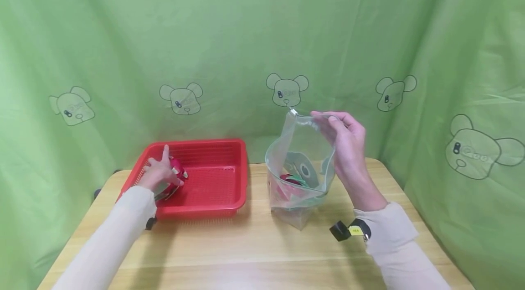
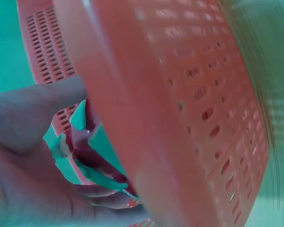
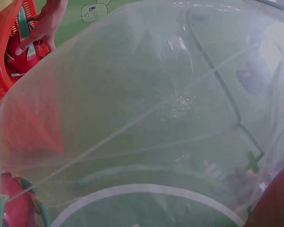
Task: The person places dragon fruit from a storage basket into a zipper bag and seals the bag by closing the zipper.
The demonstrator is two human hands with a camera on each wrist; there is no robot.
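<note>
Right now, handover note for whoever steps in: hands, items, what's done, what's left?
Left hand: inside the red basket at its left end, gripping a red-and-green toy fruit; not lifted out yet.
Right hand: pinching the rim of the clear zip bag, holding its mouth open; the bag stands on the wooden table to the right of the basket.
Done: at least one red-and-green item already lies at the bottom of the bag.
Left: probably carry the gripped fruit over into the bag. Nothing else shows in the basket. The bag is unsealed.
</note>
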